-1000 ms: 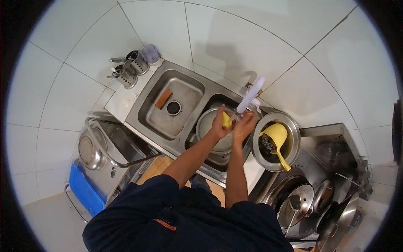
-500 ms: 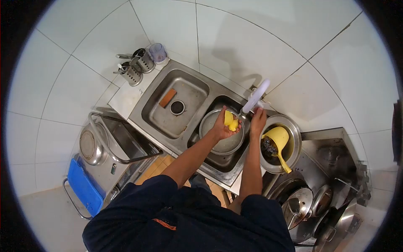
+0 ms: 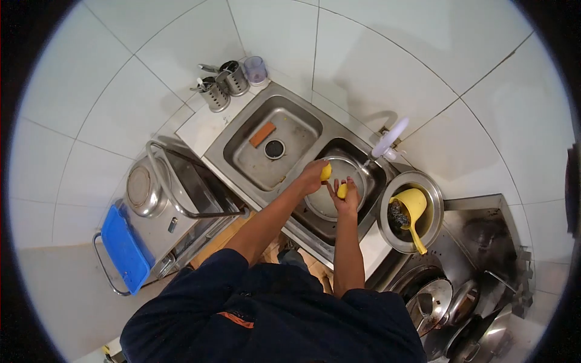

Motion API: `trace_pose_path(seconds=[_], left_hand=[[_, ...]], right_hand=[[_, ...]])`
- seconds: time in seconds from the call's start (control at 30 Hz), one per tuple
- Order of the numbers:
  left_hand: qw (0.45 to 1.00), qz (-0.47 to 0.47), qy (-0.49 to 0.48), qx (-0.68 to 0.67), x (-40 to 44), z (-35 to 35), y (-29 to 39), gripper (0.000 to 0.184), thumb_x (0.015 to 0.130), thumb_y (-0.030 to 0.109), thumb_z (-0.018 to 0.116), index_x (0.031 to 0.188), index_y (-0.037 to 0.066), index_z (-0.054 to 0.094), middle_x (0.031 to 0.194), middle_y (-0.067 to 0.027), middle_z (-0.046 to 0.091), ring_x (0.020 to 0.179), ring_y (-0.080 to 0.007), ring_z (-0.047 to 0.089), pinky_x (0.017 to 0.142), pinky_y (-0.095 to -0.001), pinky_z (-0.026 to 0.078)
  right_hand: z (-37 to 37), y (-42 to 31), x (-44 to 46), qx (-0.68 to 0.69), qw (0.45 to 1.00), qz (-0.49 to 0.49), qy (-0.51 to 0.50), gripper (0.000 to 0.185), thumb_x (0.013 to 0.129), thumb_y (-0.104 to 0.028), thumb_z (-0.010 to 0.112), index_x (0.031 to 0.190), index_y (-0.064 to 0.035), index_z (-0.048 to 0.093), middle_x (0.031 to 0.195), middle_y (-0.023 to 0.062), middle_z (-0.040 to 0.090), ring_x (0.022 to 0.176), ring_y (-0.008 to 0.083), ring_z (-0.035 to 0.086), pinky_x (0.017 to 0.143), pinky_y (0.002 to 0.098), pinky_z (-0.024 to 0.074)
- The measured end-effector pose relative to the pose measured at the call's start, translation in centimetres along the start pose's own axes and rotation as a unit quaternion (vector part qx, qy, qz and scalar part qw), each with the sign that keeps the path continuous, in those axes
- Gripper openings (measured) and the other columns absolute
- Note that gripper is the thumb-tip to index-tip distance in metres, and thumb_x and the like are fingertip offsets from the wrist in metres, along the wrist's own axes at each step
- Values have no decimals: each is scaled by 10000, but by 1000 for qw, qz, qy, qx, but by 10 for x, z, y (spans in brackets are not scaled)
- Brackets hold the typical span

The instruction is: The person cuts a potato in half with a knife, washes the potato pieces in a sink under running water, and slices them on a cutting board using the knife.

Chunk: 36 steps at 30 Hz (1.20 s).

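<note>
My left hand (image 3: 313,176) is closed round a yellow lemon (image 3: 327,172), which sticks out past the fingers. To its right, my right hand (image 3: 347,198) is turned palm up and holds a second lemon (image 3: 342,191) in its curled fingers. Both hands are over a round metal basin (image 3: 316,209) in the right sink bowl. Just beyond them, a pale lilac tap (image 3: 391,137) lets a short stream of water fall toward the basin.
The left sink bowl (image 3: 290,124) has an orange-brown block (image 3: 262,134) near its drain. On the right, a metal bowl (image 3: 437,209) contains a yellow dipper (image 3: 413,204) and dark scrubbers (image 3: 397,215). Pans (image 3: 433,302) lie beyond it. A trolley (image 3: 151,236) carries a blue tray (image 3: 124,248).
My right hand has come away from the tap, and one lemon has passed from my left hand into it. Water now runs from the tap. The view has shifted slightly.
</note>
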<state>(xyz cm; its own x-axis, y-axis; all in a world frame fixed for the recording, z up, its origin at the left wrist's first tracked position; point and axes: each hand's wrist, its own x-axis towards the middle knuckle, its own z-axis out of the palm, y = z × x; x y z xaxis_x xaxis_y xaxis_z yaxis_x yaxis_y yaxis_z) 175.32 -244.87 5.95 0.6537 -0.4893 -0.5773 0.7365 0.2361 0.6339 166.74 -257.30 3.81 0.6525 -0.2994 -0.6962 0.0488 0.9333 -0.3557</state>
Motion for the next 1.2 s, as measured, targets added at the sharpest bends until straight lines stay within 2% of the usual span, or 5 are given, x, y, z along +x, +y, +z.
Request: trace_pose_path(seconds=[0.33, 0.63, 0.93, 1.13, 1.2], left_hand=[[797, 277, 49, 535, -43, 26, -5, 419, 925, 390, 533, 905, -13, 646, 822, -218, 662, 752, -316, 663, 662, -396, 498], [849, 302, 142, 410, -76, 23, 41, 384, 929, 319, 545, 872, -41, 667, 768, -183, 659, 737, -265, 653, 665, -389, 486], [718, 593, 73, 358, -127, 76, 127, 615, 916, 288, 567, 1403, -1, 328, 1266, -233, 435, 1146, -336, 476, 946, -394, 412], [527, 750, 111, 384, -185, 100, 168, 743, 818, 394, 668, 1373, 10, 356, 1282, -223, 448, 1164, -349, 470, 981, -432, 386], [512, 708, 114, 472, -165, 71, 149, 658, 859, 394, 622, 1353, 32, 382, 1309, -215, 445, 1131, -374, 501, 946, -455, 413]], right_hand=[[28, 29, -22, -65, 982, 43, -169, 377, 926, -435, 574, 1059, -82, 569, 962, 49, 589, 878, 191, 592, 766, 363, 493], [53, 21, -18, -244, 963, 1, -111, 224, 922, -275, 618, 1041, -88, 586, 915, 25, 619, 798, 150, 608, 676, 315, 527], [215, -29, -119, -303, 859, -160, -382, 272, 814, -72, 666, 1052, -74, 536, 914, 13, 536, 791, 116, 539, 637, 235, 467], [248, -48, -165, -237, 700, -187, -647, 301, 745, -85, 690, 975, -69, 496, 934, -3, 514, 830, 97, 514, 705, 246, 466], [208, -16, -111, -197, 815, -136, -527, 295, 759, -82, 679, 1008, -51, 524, 994, 14, 548, 892, 141, 557, 722, 275, 485]])
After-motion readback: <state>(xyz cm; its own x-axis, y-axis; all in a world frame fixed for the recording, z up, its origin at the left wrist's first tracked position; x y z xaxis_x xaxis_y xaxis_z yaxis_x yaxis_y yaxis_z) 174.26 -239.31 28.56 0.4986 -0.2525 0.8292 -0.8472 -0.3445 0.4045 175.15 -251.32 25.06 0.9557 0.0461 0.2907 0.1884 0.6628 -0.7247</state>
